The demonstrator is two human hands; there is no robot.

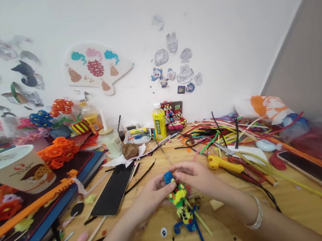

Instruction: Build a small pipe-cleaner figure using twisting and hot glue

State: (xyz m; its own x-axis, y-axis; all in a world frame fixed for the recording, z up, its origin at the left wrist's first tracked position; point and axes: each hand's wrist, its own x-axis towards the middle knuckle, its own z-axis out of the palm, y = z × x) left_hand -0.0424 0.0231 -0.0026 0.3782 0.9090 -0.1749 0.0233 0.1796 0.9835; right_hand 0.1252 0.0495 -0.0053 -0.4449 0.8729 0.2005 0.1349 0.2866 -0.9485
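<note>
Low in the middle of the view is a small pipe-cleaner figure (185, 212) in yellow, green and blue, with a dark-lined face and curled blue ends. A small blue bundle (168, 177) sits at its far end. My left hand (154, 192) is closed on that end, thumb along the near side. From the other side, the closed fingers of my right hand (191, 174) pinch the same end; their tips are partly hidden. A blue stem (200, 235) trails towards me. A loose googly eye (164, 232) lies on the table to the left.
A yellow glue gun (225, 163) and scissors (224, 149) lie right of my hands, before a heap of pipe cleaners (207, 127). Two phones (112, 190) flank the workspace. A paper cup (19, 170) stands left; a yellow-labelled bottle (159, 122) stands by the wall.
</note>
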